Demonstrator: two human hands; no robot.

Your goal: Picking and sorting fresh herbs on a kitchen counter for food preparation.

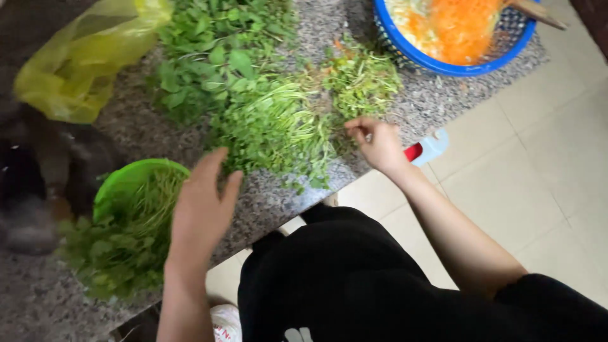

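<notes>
I see my left hand [201, 202] spread by the part-filled green bowl [120, 183]; right hand [378, 142] pinches herbs [272, 120], with 1 big heap unsorted.

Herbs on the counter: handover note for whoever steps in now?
Left hand: open, flat over the near edge of the herb pile, holding nothing.
Right hand: fingertips pinched on a thin stem at the pile's right side.
Green bowl, left of the left hand, holds some greens. A smaller clump lies apart, near the blue basket. Yellow bag far left.
Done: some greens in the bowl. Left: most of the pile.
</notes>
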